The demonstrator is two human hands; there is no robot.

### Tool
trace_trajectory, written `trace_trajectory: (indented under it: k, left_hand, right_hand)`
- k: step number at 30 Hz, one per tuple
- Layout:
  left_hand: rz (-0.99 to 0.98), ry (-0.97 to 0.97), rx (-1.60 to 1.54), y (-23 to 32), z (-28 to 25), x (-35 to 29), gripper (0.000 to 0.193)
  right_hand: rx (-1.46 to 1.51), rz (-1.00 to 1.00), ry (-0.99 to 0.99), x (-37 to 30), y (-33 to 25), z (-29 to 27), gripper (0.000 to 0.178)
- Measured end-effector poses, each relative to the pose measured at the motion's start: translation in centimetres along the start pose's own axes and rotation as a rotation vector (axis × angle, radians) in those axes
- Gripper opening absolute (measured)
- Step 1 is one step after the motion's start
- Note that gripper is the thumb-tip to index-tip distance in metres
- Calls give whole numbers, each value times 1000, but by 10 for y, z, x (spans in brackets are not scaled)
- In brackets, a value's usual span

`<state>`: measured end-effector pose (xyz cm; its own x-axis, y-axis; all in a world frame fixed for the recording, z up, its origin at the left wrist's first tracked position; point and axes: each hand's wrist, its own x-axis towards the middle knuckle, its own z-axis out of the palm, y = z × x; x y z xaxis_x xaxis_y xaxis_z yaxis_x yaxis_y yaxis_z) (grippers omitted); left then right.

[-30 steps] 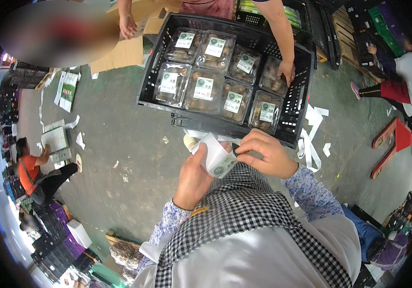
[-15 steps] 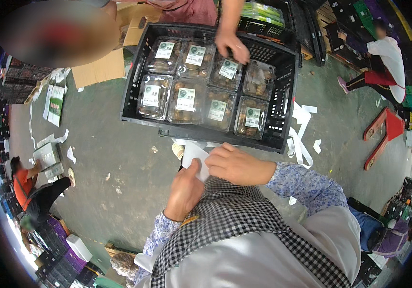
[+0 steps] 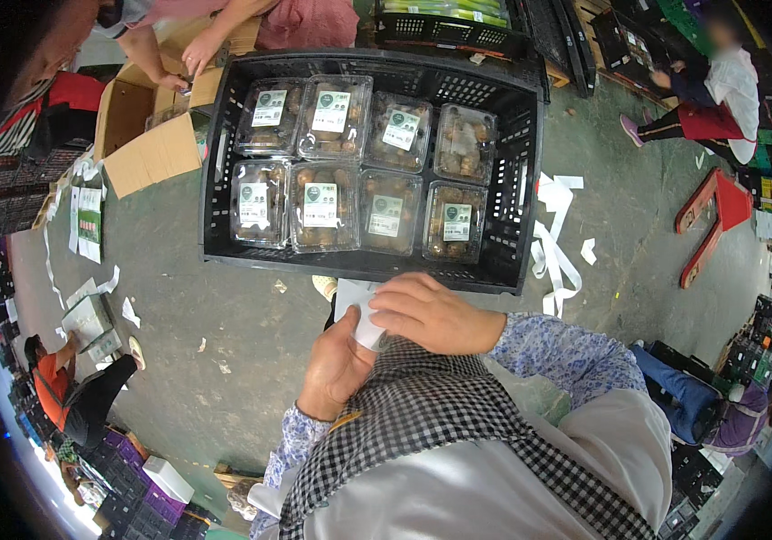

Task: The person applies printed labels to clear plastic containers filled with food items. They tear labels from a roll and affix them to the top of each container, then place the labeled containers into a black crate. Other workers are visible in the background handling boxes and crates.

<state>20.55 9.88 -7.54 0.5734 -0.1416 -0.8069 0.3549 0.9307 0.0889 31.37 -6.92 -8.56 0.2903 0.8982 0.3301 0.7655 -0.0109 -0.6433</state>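
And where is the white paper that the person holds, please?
In the head view, just left of centre: the paper is between the left hand and right hand, below the crate.

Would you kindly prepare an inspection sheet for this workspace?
Surface: scuffed greenish floor, with small scraps on it.
Job's things: white paper sheet; black crate holding eight clear clamshell boxes, seven visibly labelled.
Clutter: loose white strips right of the crate.
Hands: left hand holds the sheet; right hand touches it, grip unclear.
Cables: nothing seen.
Surroundings: red pallet jack at right; open cardboard box at left.
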Motion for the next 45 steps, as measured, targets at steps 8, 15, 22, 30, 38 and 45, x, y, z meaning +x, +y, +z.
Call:
trace_trajectory:
  k: [8,15,22,30,38,45]
  left_hand:
    - [-94,-92,-102,8,-1,15,37]
    - [218,221,-194,12,-13,26,35]
    - [221,145,-62,8,15,25,40]
    - [203,172,-65,13,-11,28,37]
    - [196,183,-88,18,-15,28,36]
    - [200,237,-34,20,-11,26,36]
  right_hand:
    - [287,8,54,-3,3,-16,10]
    - [759,685,560,1,54,-77,8]
    - [-32,1093,482,-62,282,-43,24]
    - [-133,1217,366,-51,315,-31,24]
    - [-186,1269,301,-48,335,-17,28]
    - [-320,1240,355,-69,358,11,40]
